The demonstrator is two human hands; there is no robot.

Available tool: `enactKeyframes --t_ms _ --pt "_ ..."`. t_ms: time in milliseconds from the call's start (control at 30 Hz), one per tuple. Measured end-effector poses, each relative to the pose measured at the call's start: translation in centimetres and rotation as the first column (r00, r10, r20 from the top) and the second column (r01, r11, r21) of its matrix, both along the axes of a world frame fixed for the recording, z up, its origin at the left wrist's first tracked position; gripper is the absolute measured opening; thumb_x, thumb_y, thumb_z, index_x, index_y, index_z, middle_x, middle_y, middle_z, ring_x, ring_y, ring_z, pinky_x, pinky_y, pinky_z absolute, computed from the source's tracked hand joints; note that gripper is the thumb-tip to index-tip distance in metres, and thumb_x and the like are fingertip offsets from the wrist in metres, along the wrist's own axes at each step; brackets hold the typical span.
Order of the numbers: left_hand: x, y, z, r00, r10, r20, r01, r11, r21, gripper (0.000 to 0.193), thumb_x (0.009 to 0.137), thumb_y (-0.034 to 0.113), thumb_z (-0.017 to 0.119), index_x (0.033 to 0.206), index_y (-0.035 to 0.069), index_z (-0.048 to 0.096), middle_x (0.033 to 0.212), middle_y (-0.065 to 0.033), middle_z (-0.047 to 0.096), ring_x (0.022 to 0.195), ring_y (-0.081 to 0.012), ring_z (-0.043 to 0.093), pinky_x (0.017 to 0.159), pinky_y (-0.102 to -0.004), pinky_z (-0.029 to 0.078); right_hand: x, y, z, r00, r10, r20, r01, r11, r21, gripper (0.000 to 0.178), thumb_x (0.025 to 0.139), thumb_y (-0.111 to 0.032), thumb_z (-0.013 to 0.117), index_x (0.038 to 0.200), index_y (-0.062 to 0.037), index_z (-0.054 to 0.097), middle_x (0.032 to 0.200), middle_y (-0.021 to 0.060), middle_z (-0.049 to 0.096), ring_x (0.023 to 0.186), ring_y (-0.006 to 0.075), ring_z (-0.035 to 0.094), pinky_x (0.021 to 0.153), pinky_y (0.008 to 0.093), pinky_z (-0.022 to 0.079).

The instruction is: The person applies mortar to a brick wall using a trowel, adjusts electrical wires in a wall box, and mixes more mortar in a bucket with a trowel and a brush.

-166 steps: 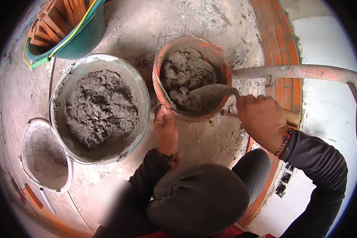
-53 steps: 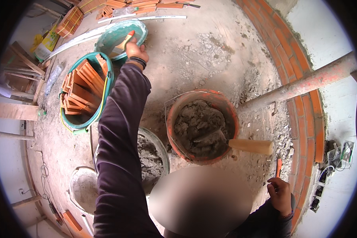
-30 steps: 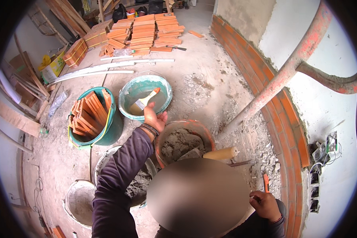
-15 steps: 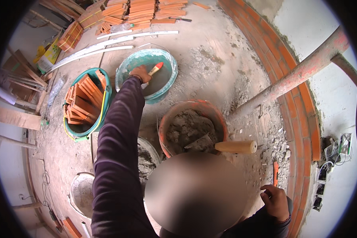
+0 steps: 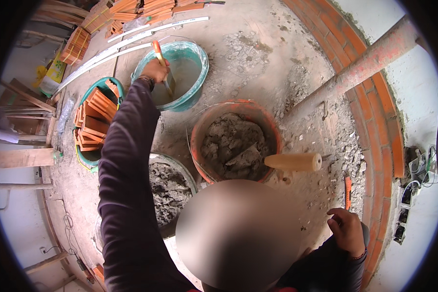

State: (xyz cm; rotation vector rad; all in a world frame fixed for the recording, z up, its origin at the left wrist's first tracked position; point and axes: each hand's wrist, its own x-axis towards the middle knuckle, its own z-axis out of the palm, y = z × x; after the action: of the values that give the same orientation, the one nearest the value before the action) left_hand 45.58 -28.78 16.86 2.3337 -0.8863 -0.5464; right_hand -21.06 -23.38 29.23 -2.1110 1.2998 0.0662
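My left hand [image 5: 155, 71] grips a paintbrush [image 5: 157, 52] with a red-tipped handle, over the left side of a teal bucket [image 5: 203, 80] of cloudy water. The brush head points down toward the water; I cannot tell how deep it sits. At the lower right, my right hand [image 5: 348, 230] holds nothing, its fingers loosely bent and apart, near an orange utility knife [image 5: 348, 192] on the floor. Between my arms stands an orange bucket [image 5: 195, 141] of mortar [image 5: 233, 138]. A trowel with a wooden handle [image 5: 294, 162] rests in it, its blade on the mortar.
Cut brick strips [image 5: 95, 129] fill a teal bucket [image 5: 78, 146] at left. Another mortar tub [image 5: 187, 175] lies partly under my left arm. A slanted pole [image 5: 350, 73] crosses before the brick course [image 5: 374, 121] at right. White strips [image 5: 131, 41] and stacked bricks [image 5: 75, 46] lie farther off.
My left hand has turned the paintbrush from leaning right to nearly upright, its head now pointing down. The view has shifted slightly. My right hand keeps much the same pose.
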Motion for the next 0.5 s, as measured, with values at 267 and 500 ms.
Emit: enactKeyframes --t_ms 267,500 --pt "-7.7 7.6 15.5 0.984 -0.133 0.122 0.174 0.875 -0.451 0.018 0.093 0.017 0.067 0.106 0.004 0.064 0.08 -0.0014 0.063 0.07 -0.0103 0.057 0.063 -0.0268 0.047 0.3 -1.2 -1.6 0.984 0.102 0.144 -0.115 0.989 0.088 0.019 0.084 -0.009 0.069 0.102 -0.0025 0.066 0.072 0.0126 0.064 0.066 0.0277 0.064 0.064 0.0349 0.05" --pt "-23.8 11.4 13.1 0.911 -0.152 0.384 0.402 0.537 -0.742 0.006 0.088 0.001 0.065 0.093 0.005 0.065 0.083 -0.0055 0.065 0.08 -0.0177 0.062 0.076 -0.0305 0.049 -1.1 -1.8 -1.0 0.973 0.154 0.174 -0.175 0.978 0.113 0.02 0.086 -0.01 0.068 0.105 -0.0024 0.065 0.072 0.0134 0.064 0.067 0.0283 0.064 0.064 0.0359 0.049"
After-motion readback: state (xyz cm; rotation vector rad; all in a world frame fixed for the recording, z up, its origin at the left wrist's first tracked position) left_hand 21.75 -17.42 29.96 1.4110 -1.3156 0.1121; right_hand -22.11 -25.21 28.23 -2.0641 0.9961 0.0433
